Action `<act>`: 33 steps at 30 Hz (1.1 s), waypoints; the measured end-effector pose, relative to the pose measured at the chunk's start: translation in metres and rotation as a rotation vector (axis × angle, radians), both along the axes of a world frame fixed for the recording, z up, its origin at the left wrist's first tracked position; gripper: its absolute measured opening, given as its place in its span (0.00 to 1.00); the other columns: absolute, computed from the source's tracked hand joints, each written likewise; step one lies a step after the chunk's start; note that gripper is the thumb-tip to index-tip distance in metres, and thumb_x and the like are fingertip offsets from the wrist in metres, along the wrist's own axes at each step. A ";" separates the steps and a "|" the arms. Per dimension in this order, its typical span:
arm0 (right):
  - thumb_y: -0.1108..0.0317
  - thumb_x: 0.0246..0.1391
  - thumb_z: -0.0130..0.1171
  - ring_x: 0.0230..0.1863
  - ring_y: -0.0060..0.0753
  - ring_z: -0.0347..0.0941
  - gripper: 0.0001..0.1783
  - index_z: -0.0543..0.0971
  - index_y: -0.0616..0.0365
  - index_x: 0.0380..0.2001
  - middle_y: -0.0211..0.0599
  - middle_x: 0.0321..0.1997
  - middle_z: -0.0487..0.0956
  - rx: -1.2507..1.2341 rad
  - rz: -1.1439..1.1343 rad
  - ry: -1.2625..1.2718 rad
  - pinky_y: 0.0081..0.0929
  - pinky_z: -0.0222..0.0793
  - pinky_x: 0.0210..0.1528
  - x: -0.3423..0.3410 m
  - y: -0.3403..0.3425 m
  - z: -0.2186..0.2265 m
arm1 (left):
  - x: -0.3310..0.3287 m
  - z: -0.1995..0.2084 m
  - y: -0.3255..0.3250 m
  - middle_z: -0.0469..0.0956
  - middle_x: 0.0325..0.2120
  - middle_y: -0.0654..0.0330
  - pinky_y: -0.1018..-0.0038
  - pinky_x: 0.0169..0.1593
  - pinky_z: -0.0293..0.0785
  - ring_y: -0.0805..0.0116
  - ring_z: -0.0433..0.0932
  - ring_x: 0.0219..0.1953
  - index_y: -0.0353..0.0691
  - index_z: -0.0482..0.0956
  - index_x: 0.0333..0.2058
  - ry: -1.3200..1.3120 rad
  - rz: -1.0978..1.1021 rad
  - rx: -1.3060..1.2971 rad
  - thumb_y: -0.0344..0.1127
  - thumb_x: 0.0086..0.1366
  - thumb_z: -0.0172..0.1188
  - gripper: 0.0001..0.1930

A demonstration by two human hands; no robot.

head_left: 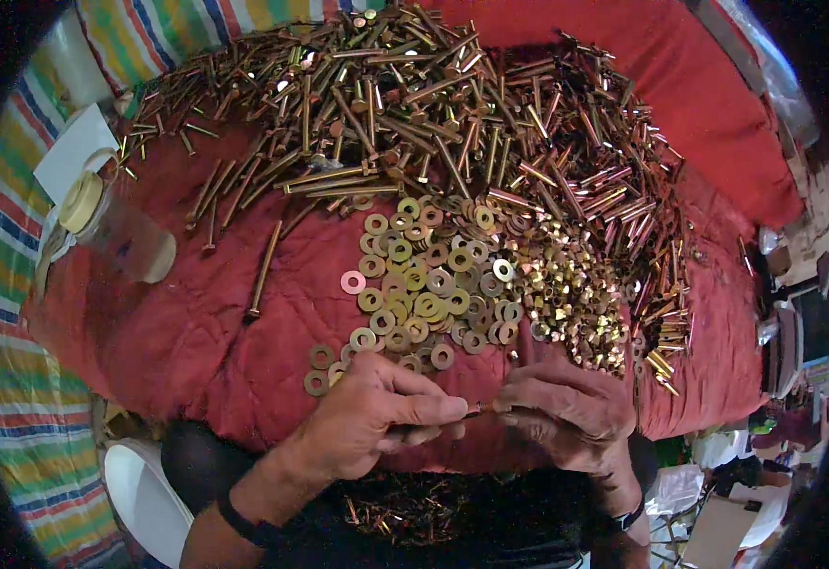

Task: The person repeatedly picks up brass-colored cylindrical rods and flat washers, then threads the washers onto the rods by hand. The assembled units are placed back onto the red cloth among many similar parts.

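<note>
Two bare hands meet at lower centre; we see a thin metal piece (478, 409), probably a bolt, bridging them just below the washers (416, 278) in the frame. Left hand (362, 417): thumb and forefinger pinch its left end, nearly closed, other fingers loosely curled underneath. Right hand (573, 408): fingers bunched at the right end, little gap; we can't tell what else, if anything, they hide. We'd label the step as fitting small hardware onto the piece, judging by the nuts (571, 299) right of centre and bolts (395, 104) heaped across the top. Next move, we'd guess, calls for a steady left pinch while the right fingertips turn or slide. Lone bolt (264, 270) lies left of centre on red cloth (215, 351), untouched.
</note>
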State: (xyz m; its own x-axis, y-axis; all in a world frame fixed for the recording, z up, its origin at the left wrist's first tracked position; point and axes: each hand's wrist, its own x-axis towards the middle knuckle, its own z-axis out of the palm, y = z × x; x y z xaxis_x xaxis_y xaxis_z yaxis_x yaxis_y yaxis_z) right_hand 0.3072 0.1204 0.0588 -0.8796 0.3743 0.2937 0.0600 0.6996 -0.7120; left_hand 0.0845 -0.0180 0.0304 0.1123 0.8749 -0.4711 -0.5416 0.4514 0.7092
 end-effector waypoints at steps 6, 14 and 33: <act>0.71 0.57 0.69 0.45 0.40 0.84 0.17 0.81 0.58 0.50 0.39 0.44 0.84 0.017 -0.075 -0.180 0.31 0.79 0.44 0.005 -0.006 -0.004 | 0.014 0.003 -0.001 0.83 0.20 0.62 0.74 0.25 0.70 0.77 0.77 0.21 0.32 0.89 0.34 0.725 0.151 0.474 0.33 0.64 0.70 0.09; 0.40 0.63 0.57 0.28 0.29 0.78 0.31 0.81 0.63 0.33 0.36 0.26 0.80 -0.445 -0.373 -0.144 0.24 0.70 0.30 0.005 -0.009 0.005 | 0.016 0.002 -0.001 0.87 0.28 0.55 0.75 0.34 0.76 0.75 0.83 0.28 0.33 0.89 0.37 0.718 0.135 0.496 0.31 0.64 0.70 0.07; 0.70 0.44 0.80 0.39 0.36 0.83 0.17 0.84 0.57 0.37 0.37 0.35 0.85 -0.053 -0.176 0.096 0.33 0.78 0.41 -0.004 -0.001 -0.002 | 0.010 0.004 -0.001 0.88 0.30 0.61 0.75 0.43 0.79 0.75 0.84 0.35 0.33 0.89 0.35 0.463 0.052 0.290 0.33 0.66 0.67 0.08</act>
